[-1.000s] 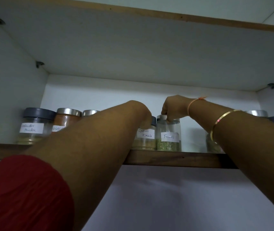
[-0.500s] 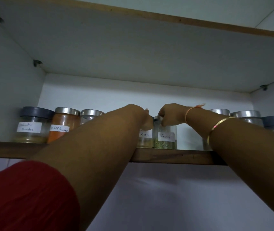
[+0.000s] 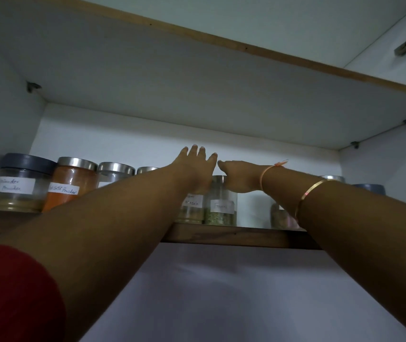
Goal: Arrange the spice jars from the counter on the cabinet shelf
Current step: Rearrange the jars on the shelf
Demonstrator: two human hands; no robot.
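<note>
Labelled glass spice jars stand in a row on the wooden cabinet shelf point(image 3: 234, 236). In the middle are the garam masala jar point(image 3: 192, 211) and the fennel jar point(image 3: 220, 209), side by side and touching. My left hand point(image 3: 194, 166) is raised above the garam masala jar with its fingers straight and spread, holding nothing. My right hand point(image 3: 240, 177) lies over the fennel jar's steel lid, fingers stretched to the left and not curled round it. Both forearms hide parts of the row.
At the left stand a grey-lidded coriander powder jar point(image 3: 16, 186), an orange powder jar point(image 3: 71, 186) and steel-lidded jars point(image 3: 115, 172). More jars point(image 3: 281, 218) and a grey lid point(image 3: 370, 189) are at the right. The upper shelf's underside point(image 3: 197, 95) hangs close above.
Both hands have let go of the two middle jars' lids. My left hand has risen with its fingers opened; my right hand has flattened over the fennel jar. The view tilted upward.
</note>
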